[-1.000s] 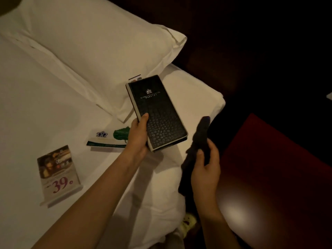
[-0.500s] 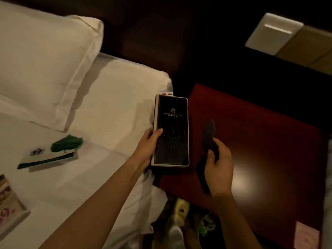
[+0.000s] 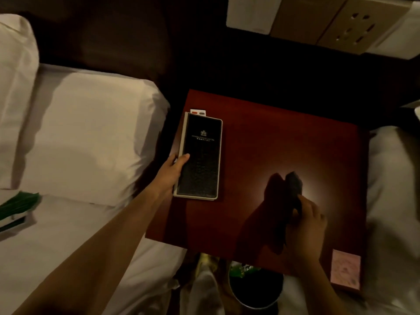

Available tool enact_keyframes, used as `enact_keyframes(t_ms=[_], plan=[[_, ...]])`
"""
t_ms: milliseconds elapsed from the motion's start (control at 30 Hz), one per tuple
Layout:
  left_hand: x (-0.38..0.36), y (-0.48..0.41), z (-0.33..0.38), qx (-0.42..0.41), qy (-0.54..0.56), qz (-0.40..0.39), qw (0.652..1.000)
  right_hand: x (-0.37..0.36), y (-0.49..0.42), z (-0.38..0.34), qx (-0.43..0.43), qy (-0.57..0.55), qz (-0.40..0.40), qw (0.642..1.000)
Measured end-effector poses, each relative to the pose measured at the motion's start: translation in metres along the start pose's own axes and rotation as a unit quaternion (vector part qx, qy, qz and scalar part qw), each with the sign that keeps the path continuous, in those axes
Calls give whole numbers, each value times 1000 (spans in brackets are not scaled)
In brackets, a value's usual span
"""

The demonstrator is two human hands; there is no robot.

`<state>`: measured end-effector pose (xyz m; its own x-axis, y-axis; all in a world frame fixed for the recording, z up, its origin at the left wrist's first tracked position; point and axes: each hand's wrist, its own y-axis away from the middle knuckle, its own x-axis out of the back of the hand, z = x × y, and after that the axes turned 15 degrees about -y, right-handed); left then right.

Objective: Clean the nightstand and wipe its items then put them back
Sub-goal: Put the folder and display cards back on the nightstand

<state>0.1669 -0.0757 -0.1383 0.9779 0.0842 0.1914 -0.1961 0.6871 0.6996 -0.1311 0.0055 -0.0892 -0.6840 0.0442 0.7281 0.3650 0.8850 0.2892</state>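
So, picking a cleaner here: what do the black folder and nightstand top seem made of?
The black folder: likely leather or imitation, pebbled grain on its lower cover. The nightstand top: probably lacquered reddish wood, glossy, reflecting a bright light patch.

Gold lettering on the folder [image 3: 200, 155] is too small to read; a card [image 3: 198, 112], perhaps, lies mostly hidden beneath it.

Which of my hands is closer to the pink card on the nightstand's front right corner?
Right. The right hand, holding a dark cloth, is just left of the pink card; the left hand grips the black folder at the nightstand's left edge.
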Motion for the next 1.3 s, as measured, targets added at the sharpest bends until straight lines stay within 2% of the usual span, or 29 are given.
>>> enact_keyframes(t_ms=[133, 233, 500, 567, 733, 867, 967, 1067, 1167, 1233, 1300], plan=[[4, -9, -7, 3, -50, -1, 999, 0, 6, 31, -2, 21, 1, 1000], [8, -9, -10, -32, -117, 36, 992, -6, 4, 44, -6, 6, -2, 1000], [-1, 3, -10, -163, -332, 117, 922, -19, 10, 75, 6, 46, -27, 999], [-4, 6, -11, -167, -365, 137, 906, -23, 12, 82, 3, 63, -42, 997], [-19, 18, -8, -194, -380, 153, 892, -26, 11, 89, 7, 90, -58, 994], [-36, 28, -13, -155, -501, 171, 834, -24, 9, 89, 6, 113, -66, 991], [-45, 35, -15, -133, -539, 173, 814, -22, 7, 86, -2, 131, -86, 988], [-42, 40, -19, -118, -550, 156, 812, -16, 5, 76, -32, 125, -100, 987], [-27, 50, -24, -130, -518, 157, 831, -14, 8, 43, -37, 102, -84, 990], [-10, 59, -29, -135, -486, 150, 850, -20, 17, 9, 9, 91, -85, 992], [12, 69, -33, -131, -464, 154, 863, -37, 29, -32, 64, 66, -135, 987]])
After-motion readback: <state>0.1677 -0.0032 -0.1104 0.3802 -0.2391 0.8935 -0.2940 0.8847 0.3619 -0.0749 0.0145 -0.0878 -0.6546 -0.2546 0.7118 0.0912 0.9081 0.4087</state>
